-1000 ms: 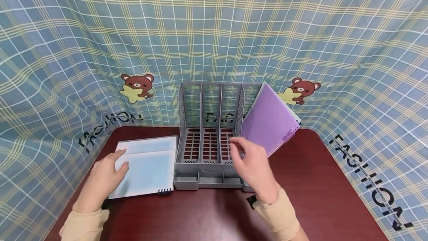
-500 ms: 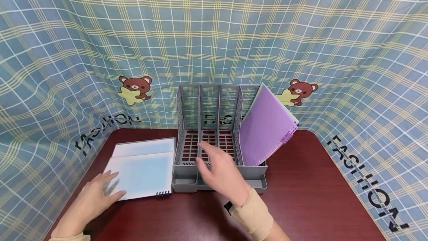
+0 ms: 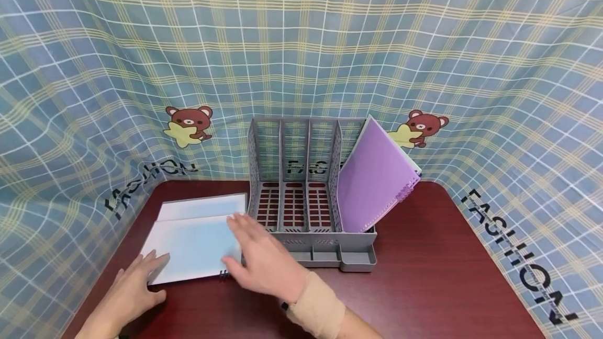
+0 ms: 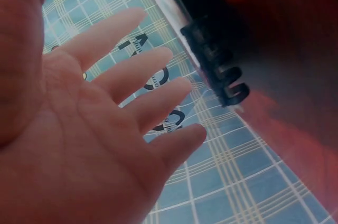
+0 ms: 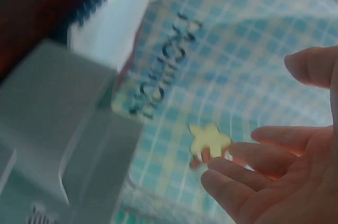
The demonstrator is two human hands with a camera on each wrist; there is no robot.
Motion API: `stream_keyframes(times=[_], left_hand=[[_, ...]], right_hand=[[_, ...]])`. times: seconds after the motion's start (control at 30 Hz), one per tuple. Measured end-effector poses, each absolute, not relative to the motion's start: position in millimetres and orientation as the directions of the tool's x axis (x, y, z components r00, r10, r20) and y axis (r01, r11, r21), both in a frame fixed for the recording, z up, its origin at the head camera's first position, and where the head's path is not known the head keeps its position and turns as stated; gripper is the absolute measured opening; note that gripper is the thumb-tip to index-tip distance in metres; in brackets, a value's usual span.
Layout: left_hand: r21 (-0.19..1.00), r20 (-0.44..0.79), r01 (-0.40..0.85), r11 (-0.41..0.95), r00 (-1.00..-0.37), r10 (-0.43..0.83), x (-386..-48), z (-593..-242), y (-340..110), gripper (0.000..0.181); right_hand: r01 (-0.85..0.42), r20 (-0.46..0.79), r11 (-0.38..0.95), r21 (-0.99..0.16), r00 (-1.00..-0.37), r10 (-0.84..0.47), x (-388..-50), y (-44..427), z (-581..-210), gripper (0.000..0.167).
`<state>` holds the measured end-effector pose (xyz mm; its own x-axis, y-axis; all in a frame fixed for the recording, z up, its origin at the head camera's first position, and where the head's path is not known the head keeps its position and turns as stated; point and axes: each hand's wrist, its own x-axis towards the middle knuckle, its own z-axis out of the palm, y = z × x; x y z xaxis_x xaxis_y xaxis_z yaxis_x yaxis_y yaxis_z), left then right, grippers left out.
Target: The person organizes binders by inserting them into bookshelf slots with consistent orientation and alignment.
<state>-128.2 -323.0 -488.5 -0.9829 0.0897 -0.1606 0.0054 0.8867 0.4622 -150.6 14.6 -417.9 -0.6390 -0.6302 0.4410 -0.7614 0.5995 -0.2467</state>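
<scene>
A spiral notebook point(image 3: 198, 247) with a pale blue and white cover lies flat on the left of the table. Another light-covered one point(image 3: 202, 206) shows behind its far edge. My left hand point(image 3: 131, 287) is at the near left corner of the front notebook, fingers spread. Over its right edge hovers my right hand point(image 3: 266, 260), fingers extended, hiding part of the black binding rings. Both wrist views show nothing in either palm; dark rings point(image 4: 219, 65) appear beyond the left fingers. Whether the fingers touch the cover, I cannot tell.
A grey desk organizer point(image 3: 325, 235) with upright dividers stands mid-table, right beside the notebooks. A purple spiral notebook point(image 3: 377, 177) leans tilted in its rightmost slot, with a pale green one point(image 3: 409, 159) behind. Checked cloth point(image 3: 301, 41) hangs around the dark red table point(image 3: 433, 276).
My right hand has moved left from the organizer's right side, across its front, to the notebook's right edge. My left hand has drawn down toward the near left corner.
</scene>
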Motion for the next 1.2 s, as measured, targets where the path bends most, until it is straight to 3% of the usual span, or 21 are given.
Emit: stream_keyframes(times=[0.33, 0.63, 0.97, 1.2], left_hand=[[0.427, -0.134, 0.042, 0.903, -0.985, 0.109, -130, -502, -336, 0.079], [0.367, -0.046, 0.061, 0.928, -0.995, 0.084, -129, -504, -331, 0.077], [0.309, -0.044, 0.057, 0.949, -0.996, 0.074, -132, -504, -327, 0.069], [0.314, 0.037, 0.090, 0.945, -0.996, 0.082, -131, -502, -326, 0.062]], right_hand=[[-0.794, 0.285, 0.607, -0.021, -0.587, -0.758, -144, -39, -446, 0.073], [-0.798, 0.165, 0.595, 0.097, -0.577, -0.800, -139, -74, -472, 0.068], [-0.680, 0.027, 0.728, 0.089, -0.729, -0.684, -149, -94, -499, 0.068], [-0.649, 0.088, 0.731, 0.210, -0.732, -0.675, -155, -102, -508, 0.065]])
